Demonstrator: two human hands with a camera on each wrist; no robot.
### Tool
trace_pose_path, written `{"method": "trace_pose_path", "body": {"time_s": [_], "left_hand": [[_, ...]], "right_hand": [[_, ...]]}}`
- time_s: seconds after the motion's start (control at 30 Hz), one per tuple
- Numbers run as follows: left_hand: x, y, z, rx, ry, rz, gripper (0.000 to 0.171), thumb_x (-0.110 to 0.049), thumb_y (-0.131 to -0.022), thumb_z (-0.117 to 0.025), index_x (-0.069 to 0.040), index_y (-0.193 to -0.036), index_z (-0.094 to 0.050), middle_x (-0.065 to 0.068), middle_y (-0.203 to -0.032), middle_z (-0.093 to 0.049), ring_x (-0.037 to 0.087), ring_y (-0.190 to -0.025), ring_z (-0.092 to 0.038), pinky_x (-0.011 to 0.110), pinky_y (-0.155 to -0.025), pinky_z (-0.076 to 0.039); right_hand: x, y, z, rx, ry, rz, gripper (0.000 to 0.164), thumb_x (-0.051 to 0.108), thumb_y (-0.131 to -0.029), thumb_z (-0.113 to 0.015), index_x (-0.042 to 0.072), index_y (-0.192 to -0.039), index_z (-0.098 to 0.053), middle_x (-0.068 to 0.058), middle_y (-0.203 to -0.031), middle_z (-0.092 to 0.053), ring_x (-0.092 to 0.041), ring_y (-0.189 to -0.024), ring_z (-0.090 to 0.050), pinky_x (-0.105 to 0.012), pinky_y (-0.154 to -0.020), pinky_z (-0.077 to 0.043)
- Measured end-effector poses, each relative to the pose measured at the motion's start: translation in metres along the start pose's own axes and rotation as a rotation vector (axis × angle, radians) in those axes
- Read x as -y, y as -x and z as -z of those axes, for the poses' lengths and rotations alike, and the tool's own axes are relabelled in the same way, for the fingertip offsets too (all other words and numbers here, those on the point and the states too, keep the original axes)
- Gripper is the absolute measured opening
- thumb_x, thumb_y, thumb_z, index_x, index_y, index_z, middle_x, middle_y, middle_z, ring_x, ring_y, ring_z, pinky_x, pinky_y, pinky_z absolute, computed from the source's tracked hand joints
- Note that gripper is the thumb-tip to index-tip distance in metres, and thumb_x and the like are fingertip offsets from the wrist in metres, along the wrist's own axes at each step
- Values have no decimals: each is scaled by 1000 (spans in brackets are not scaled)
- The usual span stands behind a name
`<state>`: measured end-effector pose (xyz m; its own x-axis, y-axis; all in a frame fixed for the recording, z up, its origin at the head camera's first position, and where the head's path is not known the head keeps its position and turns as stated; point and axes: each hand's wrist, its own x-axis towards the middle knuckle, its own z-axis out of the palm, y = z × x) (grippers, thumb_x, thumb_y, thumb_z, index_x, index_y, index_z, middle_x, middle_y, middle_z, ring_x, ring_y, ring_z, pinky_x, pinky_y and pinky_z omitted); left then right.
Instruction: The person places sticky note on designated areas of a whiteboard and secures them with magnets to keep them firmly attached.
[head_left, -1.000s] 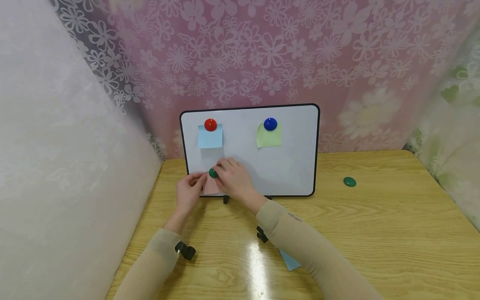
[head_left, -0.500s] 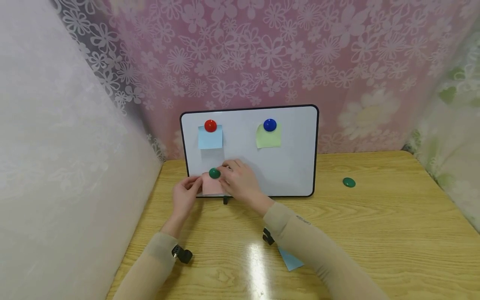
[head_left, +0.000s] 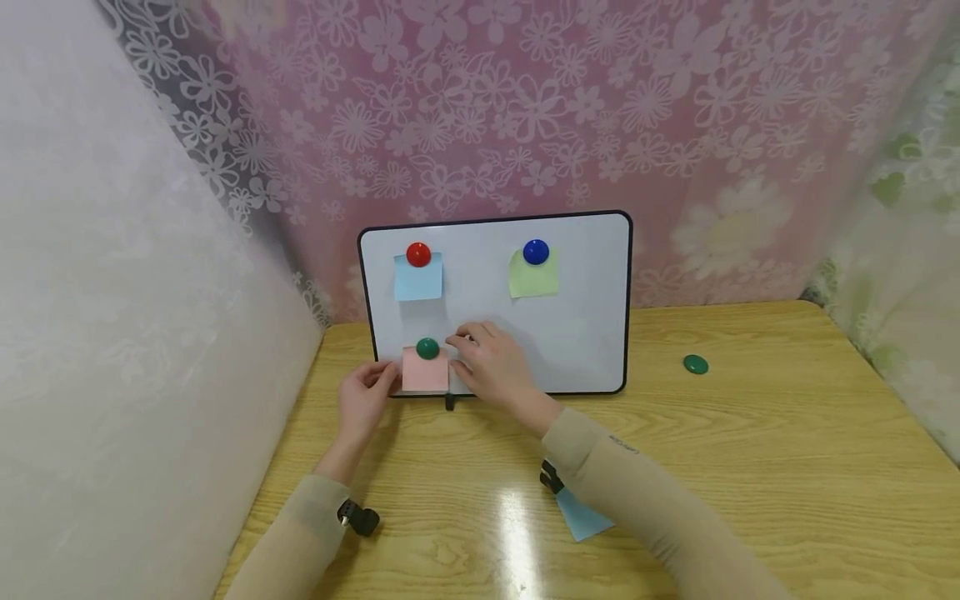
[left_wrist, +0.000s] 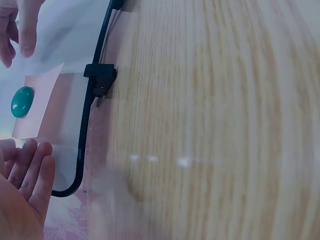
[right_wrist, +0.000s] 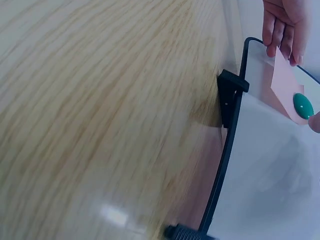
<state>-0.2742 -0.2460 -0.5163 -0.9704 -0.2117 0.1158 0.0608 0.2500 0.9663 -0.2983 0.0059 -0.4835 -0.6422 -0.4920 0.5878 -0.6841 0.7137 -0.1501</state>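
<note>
A pink sticky note hangs at the lower left of the whiteboard, under a round green magnet. Its bottom edge lifts off the board in the left wrist view. Just left of the note is my left hand, fingers relaxed and holding nothing. My right hand is on the note's other side, its fingers loosely bent and apart from the magnet. Higher on the board, a red magnet holds a blue note and a blue magnet holds a green note.
Black feet prop the whiteboard on the wooden table. Another green magnet lies on the table to the right. A blue sticky note lies partly under the right sleeve. A pink flowered curtain hangs behind.
My right hand has let go of the green magnet and drawn off to the right. My left hand has left the pink note and moved left. Magnet and note stay on the board.
</note>
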Motion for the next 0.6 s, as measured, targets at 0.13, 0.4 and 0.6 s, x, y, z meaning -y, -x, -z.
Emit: {"method": "trace_pose_path", "body": {"time_s": [0.13, 0.4, 0.6], "left_hand": [[2, 2, 2, 3, 17, 24, 24, -17, -107, -71, 5, -114, -76, 20, -100, -78, 17, -85, -77, 33, -81, -64], [5, 4, 5, 2, 47, 41, 26, -19, -105, -73, 6, -113, -75, 20, -98, -78, 17, -84, -78, 36, -84, -64], [3, 6, 7, -5, 68, 52, 23, -16, -105, -73, 6, -111, -75, 19, -95, -78, 15, -82, -77, 33, -83, -64]], "right_hand": [[-4, 5, 2, 0, 1, -5, 33, 21, -96, -84, 10, -126, -77, -7, -123, -70, -26, -114, -64, -37, -97, -56], [-13, 15, 6, -6, -19, -21, 30, 20, -98, -82, 10, -126, -78, -7, -122, -70, -26, -111, -64, -36, -94, -56], [-20, 24, 10, -11, -39, -45, 30, 18, -97, -82, 10, -125, -78, -7, -122, -70, -26, -112, -63, -37, -95, -56]]}}
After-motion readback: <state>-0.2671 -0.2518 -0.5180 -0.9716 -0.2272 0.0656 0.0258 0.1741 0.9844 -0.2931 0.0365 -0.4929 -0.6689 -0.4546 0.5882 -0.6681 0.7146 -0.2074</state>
